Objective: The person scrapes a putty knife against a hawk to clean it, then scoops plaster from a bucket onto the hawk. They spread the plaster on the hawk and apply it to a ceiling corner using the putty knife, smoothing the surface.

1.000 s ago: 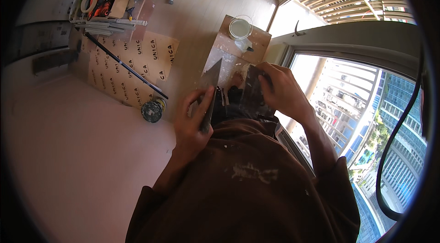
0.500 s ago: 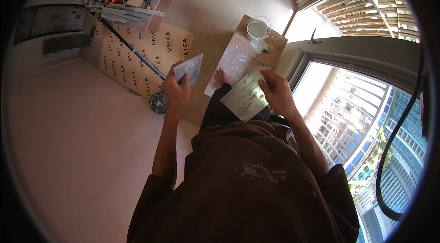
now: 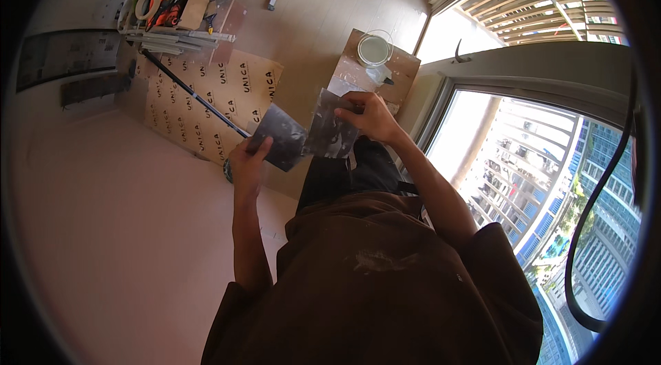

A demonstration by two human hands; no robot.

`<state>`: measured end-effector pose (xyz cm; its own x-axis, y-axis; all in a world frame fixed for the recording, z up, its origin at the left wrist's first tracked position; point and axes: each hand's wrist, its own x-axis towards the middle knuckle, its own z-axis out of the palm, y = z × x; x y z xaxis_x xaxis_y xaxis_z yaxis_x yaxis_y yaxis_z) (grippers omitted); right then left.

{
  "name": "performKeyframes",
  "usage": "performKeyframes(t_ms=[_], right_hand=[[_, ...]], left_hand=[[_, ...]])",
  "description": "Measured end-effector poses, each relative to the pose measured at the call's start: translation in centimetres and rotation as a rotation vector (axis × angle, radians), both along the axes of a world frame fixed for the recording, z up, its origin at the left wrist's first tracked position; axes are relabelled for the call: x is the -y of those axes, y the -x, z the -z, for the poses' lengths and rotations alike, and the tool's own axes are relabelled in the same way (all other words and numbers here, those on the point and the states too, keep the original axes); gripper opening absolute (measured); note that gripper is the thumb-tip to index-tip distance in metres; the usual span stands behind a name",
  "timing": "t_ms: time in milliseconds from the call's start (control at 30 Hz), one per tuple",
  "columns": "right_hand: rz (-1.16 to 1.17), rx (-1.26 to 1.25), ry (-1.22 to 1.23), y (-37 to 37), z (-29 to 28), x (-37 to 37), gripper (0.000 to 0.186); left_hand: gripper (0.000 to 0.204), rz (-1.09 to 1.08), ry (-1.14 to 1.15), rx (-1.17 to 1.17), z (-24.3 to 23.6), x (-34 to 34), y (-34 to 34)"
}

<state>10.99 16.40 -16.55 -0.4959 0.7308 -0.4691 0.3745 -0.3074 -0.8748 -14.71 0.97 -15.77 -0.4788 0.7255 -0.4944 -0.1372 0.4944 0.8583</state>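
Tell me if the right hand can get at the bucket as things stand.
Probably not right away: the right hand is holding a dark scraper, and the bucket seems well below it, on the board. Nothing visible covers the bucket, though.

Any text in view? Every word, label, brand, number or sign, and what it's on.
Brown floor sheet: one short word in dark capitals, repeated in rows; legible, but I won't copy it out.
Dark panel at far left: pale marks, too blurred to tell if they're text.
Left plate in the left hand, right plate in the right hand: pale smears, no lettering visible.
Bucket: no lettering I can make out.
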Motion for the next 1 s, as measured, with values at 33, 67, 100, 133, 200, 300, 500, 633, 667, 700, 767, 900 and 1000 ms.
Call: performKeyframes(t_ms=[33, 67, 100, 133, 200, 300, 500, 633, 667, 700, 767, 900, 1000], right_hand=[[0.002, 0.131, -0.121, -0.4, 2.4, 0.0, 0.025], [0.096, 0.207, -0.183, -1.4, 5.1, 0.7, 0.026], [0.176, 0.282, -0.252, -2.8, 8.1, 1.3, 0.028], [0.264, 0.352, -0.316, -4.2, 9.7, 1.3, 0.029], [0.280, 0.364, -0.073, -6.2, 9.3, 1.0, 0.031], [0.285, 0.422, -0.003, -7.5, 10.6, 2.4, 0.029], [0.041, 0.219, -0.014, -5.6, 14.4, 3.2, 0.027], [-0.169, 0.062, 0.050, -3.2, 16.3, 1.8, 0.029], [-0.202, 0.032, 0.109, -2.9, 17.4, 1.5, 0.030], [-0.176, -0.004, 0.114, -2.7, 18.7, 1.1, 0.031], [-0.111, -0.057, 0.206, -3.1, 21.6, 0.0, 0.034], [0.311, -0.239, 0.662, -5.6, 32.1, -1.1, 0.039], [0.490, 0.365, 0.206, -10.2, 43.9, -1.1, 0.028]], left_hand=[[0.026, 0.016, 0.049, -0.205, 0.1, 0.3, 1.1], [0.027, 0.089, 0.122, -0.452, -0.5, 0.3, 1.9], [0.029, 0.145, 0.187, -0.701, -0.9, 0.5, 2.4], [0.030, 0.060, 0.144, -0.450, -0.3, 0.8, 3.4], [0.031, -0.119, 0.082, 0.055, 1.5, 2.2, 4.6], [0.031, -0.084, 0.225, -0.006, 4.4, 1.9, 3.4], [0.027, 0.363, 0.423, 0.094, 8.9, -2.4, -3.3], [0.025, 0.640, 0.162, 0.084, 13.8, -5.8, -6.8], [0.025, 0.658, 0.243, 0.157, 14.9, -6.4, -7.0], [0.025, 0.671, 0.323, 0.228, 16.1, -6.9, -7.0], [0.025, 0.644, 0.443, 0.274, 19.2, -7.1, -7.5], [0.026, 0.470, 0.575, 0.257, 26.4, -7.4, -8.4], [0.029, 0.318, 0.507, 0.182, 33.2, -8.1, -8.7]])
